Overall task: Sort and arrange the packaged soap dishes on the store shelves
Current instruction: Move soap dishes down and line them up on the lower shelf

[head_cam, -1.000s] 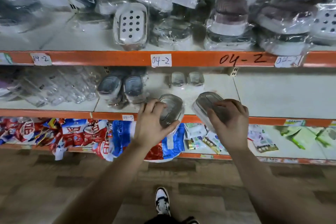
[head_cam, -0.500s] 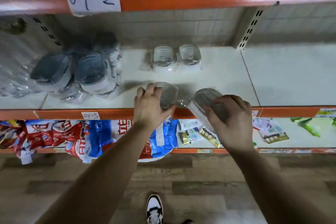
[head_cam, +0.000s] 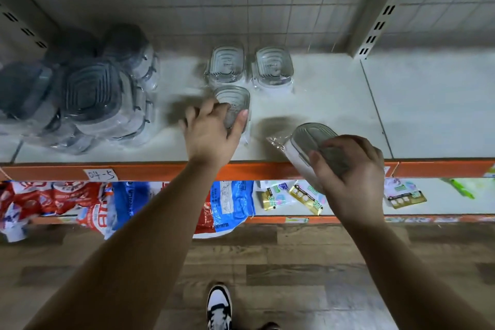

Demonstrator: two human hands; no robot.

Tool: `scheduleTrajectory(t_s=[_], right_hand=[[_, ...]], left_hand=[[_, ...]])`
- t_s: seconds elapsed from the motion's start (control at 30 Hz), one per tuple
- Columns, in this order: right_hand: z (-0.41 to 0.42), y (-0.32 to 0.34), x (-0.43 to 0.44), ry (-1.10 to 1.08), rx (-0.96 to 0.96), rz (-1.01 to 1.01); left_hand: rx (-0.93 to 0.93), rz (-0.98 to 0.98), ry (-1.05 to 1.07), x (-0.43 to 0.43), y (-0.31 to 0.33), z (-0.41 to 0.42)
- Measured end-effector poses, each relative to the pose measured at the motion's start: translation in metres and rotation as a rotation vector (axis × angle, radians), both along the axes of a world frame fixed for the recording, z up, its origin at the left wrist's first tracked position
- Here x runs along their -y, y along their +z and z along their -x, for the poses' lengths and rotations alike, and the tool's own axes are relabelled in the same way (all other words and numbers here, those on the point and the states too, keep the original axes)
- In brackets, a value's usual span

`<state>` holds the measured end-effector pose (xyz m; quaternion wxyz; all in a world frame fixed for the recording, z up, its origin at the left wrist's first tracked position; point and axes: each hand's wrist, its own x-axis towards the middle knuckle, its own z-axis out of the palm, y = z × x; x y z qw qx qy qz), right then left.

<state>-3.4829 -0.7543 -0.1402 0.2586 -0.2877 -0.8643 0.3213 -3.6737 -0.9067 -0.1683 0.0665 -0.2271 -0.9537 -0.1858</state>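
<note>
My left hand (head_cam: 211, 134) grips a clear packaged soap dish (head_cam: 233, 102) over the white shelf (head_cam: 334, 115), just in front of two matching clear dishes, one (head_cam: 227, 64) to the left and one (head_cam: 273, 65) to the right, standing side by side near the back. My right hand (head_cam: 348, 171) holds a grey-lidded packaged soap dish (head_cam: 310, 139) tilted above the shelf's orange front edge (head_cam: 160, 170). A heap of darker grey-lidded dishes (head_cam: 93, 94) in plastic wrap sits at the shelf's left.
A slotted metal upright (head_cam: 385, 8) rises at the back right. Below, a lower shelf carries red and blue bags (head_cam: 80, 201) and small packets (head_cam: 294, 194). A label (head_cam: 100, 175) hangs on the orange edge. My shoe (head_cam: 219, 305) stands on the wood floor.
The view has dropped and closed in on the middle shelf. My left hand has carried its dish deeper onto the shelf toward the two standing dishes; my right hand still holds its dish at the front edge.
</note>
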Motion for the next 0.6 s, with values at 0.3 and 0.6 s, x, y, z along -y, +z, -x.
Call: scheduleTrajectory(t_s=[0.3, 0.6], right_hand=[[0.046, -0.019, 0.005, -0.039, 0.052, -0.116], [0.106, -0.017, 0.014, -0.148, 0.215, -0.176]], left_hand=[[-0.056, -0.007, 0.033, 0.054, -0.025, 0.023], [-0.023, -0.054, 0.015, 0.058, -0.034, 0.026]])
